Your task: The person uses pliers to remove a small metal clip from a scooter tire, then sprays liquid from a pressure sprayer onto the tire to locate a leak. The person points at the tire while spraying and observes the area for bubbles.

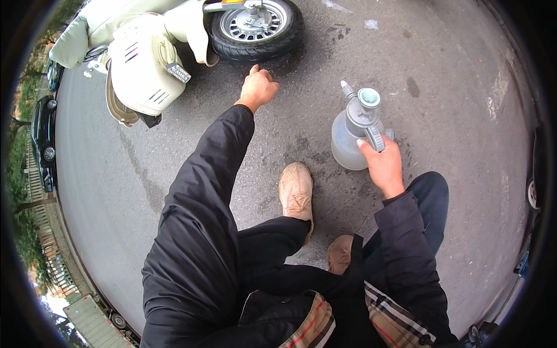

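The fingers of the right hand (385,165) close round the grey handle (376,139) of a translucent spray bottle (347,148), upright over the pavement (464,174). The left hand's (259,91) fingers look half curled beside a black tyre (255,52), contact unclear. Cream scooter bodywork (142,72) sits nearer the pavement's left edge.

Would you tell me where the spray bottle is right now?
The spray bottle is right of centre in the head view, with the right hand on its handle.

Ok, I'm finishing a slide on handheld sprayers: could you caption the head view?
Left hand beside a scooter tire, right hand holding a pump sprayer by its gray handle, over asphalt.
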Demonstrator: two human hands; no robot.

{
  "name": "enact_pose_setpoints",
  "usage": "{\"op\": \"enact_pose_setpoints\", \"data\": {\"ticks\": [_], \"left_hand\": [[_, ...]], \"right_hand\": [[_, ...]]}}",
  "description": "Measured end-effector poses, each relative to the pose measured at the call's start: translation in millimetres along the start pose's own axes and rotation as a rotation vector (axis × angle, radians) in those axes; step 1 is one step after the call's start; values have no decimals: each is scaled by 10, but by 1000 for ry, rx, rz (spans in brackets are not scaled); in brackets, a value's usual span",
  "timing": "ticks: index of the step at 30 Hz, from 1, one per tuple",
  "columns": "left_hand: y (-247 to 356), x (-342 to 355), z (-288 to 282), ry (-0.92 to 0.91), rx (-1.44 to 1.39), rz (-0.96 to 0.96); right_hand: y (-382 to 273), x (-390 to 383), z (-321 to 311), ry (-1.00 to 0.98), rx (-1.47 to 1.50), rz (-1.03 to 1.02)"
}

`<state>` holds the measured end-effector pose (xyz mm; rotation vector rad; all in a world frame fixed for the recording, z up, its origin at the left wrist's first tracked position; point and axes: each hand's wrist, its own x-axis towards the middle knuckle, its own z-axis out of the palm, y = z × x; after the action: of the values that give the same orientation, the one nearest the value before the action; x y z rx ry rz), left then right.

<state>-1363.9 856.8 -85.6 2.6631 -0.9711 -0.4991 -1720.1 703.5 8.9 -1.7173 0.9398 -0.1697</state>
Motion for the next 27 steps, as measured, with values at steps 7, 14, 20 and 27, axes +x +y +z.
{"op": "enact_pose_setpoints", "data": {"ticks": [7,14,20,27], "left_hand": [[57,-56,-36,-17,-8,-18],[45,-55,45,23,-37,-39],[103,-21,32,10,-52,32],[162,-49,-66,56,-102,-28]], "right_hand": [[-35,6,-26,-7,-12,29],[-51,-4,-37,0,-28,23],[-59,-7,-35,-1,-36,22],[-73,-14,-33,-1,-46,37]]}}
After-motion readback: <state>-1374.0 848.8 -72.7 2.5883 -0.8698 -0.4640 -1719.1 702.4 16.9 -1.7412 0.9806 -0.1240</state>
